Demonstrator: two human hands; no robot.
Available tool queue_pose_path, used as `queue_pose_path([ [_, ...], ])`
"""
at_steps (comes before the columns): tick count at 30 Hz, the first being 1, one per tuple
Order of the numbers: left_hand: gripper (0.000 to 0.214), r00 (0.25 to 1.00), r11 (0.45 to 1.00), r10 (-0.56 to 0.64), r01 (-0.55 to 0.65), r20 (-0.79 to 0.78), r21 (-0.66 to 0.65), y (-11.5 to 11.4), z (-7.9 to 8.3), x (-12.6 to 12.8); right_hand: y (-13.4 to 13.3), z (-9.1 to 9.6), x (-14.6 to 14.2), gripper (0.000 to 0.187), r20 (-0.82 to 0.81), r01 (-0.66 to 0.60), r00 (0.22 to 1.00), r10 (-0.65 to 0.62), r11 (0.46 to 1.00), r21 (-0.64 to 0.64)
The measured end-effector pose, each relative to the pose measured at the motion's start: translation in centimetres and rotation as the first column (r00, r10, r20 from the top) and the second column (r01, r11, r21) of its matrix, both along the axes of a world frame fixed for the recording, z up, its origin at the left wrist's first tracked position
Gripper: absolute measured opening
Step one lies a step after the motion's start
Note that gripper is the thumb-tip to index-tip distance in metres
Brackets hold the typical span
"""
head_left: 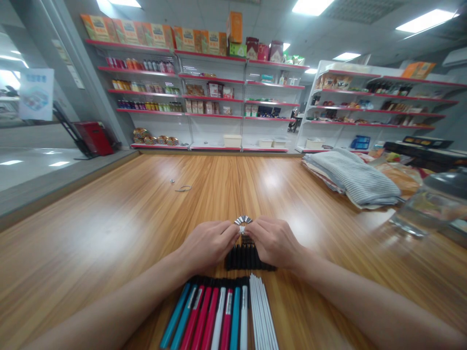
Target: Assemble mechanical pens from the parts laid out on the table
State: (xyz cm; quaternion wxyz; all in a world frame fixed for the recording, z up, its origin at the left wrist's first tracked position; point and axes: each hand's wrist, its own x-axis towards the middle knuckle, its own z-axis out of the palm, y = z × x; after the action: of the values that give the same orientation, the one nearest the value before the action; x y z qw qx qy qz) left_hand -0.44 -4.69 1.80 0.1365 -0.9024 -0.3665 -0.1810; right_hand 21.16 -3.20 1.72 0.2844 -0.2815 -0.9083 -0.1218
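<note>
Wooden table (109, 233). Holds a row of pens (207, 311) at the near edge, white rods (260, 311) touching them at right, black caps (244, 257) just behind. Carries folded cloths (353, 180) and a glass jar (430, 204) far right, a wire loop (183, 188) well apart at left.

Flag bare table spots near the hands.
Free: wooden table left of the left hand, to the small wire loop; between the right hand and the folded grey striped cloth. Crowded: by the pinched silver metal piece, black pieces and coloured plastic pens between the forearms.

Both hands, left hand (208, 244) and right hand (274, 241), pinch small silver pieces (242, 220).
</note>
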Motion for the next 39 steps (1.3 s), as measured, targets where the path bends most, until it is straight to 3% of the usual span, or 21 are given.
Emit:
queue_pose_path([
  [16,0.021,0.998,0.997,0.041,-0.044,-0.054,-0.061,-0.31,0.27,0.06,-0.06,-0.06,0.00,0.012,0.017,-0.068,0.998,0.068,0.998,-0.016],
  [28,0.021,0.996,0.997,0.024,-0.018,-0.081,0.081,-0.25,0.54,0.06,-0.02,-0.08,-0.11,0.023,-0.128,-0.221,0.969,0.211,0.972,-0.073],
  [39,0.018,0.995,0.996,0.093,-0.093,-0.034,-0.005,0.00,0.39,-0.49,0.23,0.44,0.52,0.009,-0.220,0.000,0.975,-0.011,0.999,-0.051],
])
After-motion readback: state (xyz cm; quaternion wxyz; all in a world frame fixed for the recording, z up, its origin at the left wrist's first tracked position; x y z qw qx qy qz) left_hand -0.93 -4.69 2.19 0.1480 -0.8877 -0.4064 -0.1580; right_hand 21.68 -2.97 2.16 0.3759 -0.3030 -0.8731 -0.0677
